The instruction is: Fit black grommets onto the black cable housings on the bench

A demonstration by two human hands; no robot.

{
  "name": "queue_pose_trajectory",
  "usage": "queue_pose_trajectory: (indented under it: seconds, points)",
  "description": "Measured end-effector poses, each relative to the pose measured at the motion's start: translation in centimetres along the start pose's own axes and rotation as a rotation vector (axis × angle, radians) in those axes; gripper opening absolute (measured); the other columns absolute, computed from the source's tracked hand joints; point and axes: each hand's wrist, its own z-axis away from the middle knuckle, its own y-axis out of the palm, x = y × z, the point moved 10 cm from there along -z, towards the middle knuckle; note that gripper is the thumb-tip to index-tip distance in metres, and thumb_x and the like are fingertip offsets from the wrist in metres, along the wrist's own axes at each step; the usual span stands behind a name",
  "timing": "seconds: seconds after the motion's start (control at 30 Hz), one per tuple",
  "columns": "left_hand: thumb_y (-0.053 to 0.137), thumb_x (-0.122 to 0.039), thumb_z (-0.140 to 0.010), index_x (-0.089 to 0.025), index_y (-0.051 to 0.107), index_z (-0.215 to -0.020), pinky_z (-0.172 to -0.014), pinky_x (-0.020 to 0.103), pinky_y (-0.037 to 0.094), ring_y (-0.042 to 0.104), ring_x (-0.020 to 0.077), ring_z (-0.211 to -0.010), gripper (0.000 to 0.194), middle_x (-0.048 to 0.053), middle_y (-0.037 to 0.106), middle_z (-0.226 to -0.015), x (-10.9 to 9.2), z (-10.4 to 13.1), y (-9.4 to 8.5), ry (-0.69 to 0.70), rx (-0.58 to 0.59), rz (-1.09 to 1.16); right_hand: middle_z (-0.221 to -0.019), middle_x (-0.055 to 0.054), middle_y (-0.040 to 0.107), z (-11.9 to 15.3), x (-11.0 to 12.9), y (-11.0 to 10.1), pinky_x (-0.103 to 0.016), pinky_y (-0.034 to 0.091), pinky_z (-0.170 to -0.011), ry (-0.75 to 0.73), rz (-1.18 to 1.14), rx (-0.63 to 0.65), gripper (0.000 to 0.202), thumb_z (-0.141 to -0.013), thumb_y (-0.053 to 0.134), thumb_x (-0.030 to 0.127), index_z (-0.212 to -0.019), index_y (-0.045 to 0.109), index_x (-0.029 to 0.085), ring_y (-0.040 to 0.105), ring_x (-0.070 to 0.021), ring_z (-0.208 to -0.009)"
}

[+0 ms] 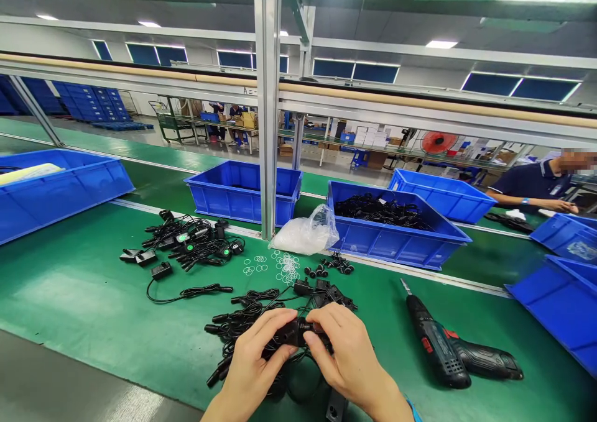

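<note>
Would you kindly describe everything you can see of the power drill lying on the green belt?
The drill is a cordless, pistol-shaped tool with a black plastic-looking body, red accents near the trigger and a thin metal bit at its tip. It lies on its side on the belt, bit pointing away and to the left, handle stretching right. It rests right of the right hand, apart from it, and nothing but the belt touches it.

**Plastic, rubber and a green mat**

The surface (93,298) is a smooth green mat with a soft sheen. The connector (298,333) and cables (247,313) look matt black plastic. Bins (396,242) are glossy blue plastic; the bag (305,232) is crinkled clear film.
</note>
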Motion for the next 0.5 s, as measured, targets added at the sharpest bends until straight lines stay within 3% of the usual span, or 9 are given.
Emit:
queue_pose_trajectory:
  seconds: [0.07,0.2,0.27,0.3,0.37,0.43,0.5]
  points:
    - [0.067,-0.015,-0.088,-0.031,0.065,-0.127,-0.099,0.03,0.056,0.068,0.0215,-0.112,0.042,0.004,0.07,-0.122,-0.1,0.1,0.0,0.015,0.005,-0.006,-0.084,-0.004,0.062,0.0,0.1,0.4,-0.033,0.038,-0.069,-0.014,0.033,0.023,0.017,-0.102,0.044,0.024,-0.095,0.058,0.018,0.052,-0.0192,-0.075]
    - [0.065,-0.016,-0.09,-0.031,0.063,-0.129,-0.097,0.029,0.056,0.068,0.0205,-0.111,0.042,0.005,0.069,-0.122,-0.5,0.2,0.2,0.06,0.0,-0.047,-0.063,0.0,0.052,0.4,-0.6,1.0,-0.033,0.033,-0.058,0.008,0.142,-0.016,0.04,-0.106,0.035,0.024,-0.069,0.05,0.021,0.045,-0.0169,-0.058]
    - [0.065,-0.016,-0.091,-0.031,0.062,-0.13,-0.097,0.029,0.056,0.068,0.0202,-0.11,0.042,0.004,0.068,-0.122,-0.6,0.3,0.4,0.069,-0.011,-0.077,-0.06,0.001,0.052,0.6,-1.4,1.3,-0.033,0.034,-0.055,0.078,0.098,-0.017,0.045,-0.107,0.034,0.031,-0.066,0.051,0.022,0.046,-0.0164,-0.054]
    - [0.065,-0.016,-0.09,-0.031,0.061,-0.13,-0.096,0.028,0.057,0.068,0.0199,-0.109,0.042,0.004,0.069,-0.121,-0.6,0.3,0.4,0.068,-0.018,-0.083,-0.064,0.0,0.057,0.8,-1.7,1.4,-0.032,0.038,-0.056,0.114,0.048,-0.012,0.041,-0.106,0.038,0.038,-0.073,0.056,0.021,0.051,-0.0171,-0.058]
    - [0.064,-0.016,-0.091,-0.03,0.058,-0.13,-0.088,0.026,0.06,0.07,0.0191,-0.105,0.042,0.004,0.069,-0.119,-0.2,0.3,0.5,0.049,-0.038,-0.058,-0.09,-0.005,0.068,0.8,-1.8,1.8,-0.032,0.049,-0.067,0.142,-0.101,0.04,0.034,-0.101,0.051,0.049,-0.105,0.064,0.019,0.063,-0.0199,-0.078]
    - [0.062,-0.019,-0.092,-0.028,0.053,-0.133,-0.082,0.026,0.062,0.07,0.0192,-0.104,0.043,0.006,0.068,-0.121,0.5,0.0,0.4,0.012,-0.057,-0.009,-0.116,-0.007,0.067,0.4,-1.4,2.2,-0.031,0.053,-0.084,0.115,-0.267,0.122,0.04,-0.098,0.059,0.045,-0.13,0.055,0.022,0.065,-0.0204,-0.101]
    - [0.066,-0.028,-0.091,-0.027,0.048,-0.138,-0.091,0.033,0.06,0.067,0.0231,-0.114,0.051,0.009,0.064,-0.131,1.6,-0.6,0.1,-0.031,-0.048,-0.024,-0.122,-0.004,0.065,-0.4,-2.2,2.2,-0.029,0.052,-0.091,0.125,-0.329,0.149,0.032,-0.098,0.062,0.031,-0.129,0.056,0.026,0.063,-0.0181,-0.108]
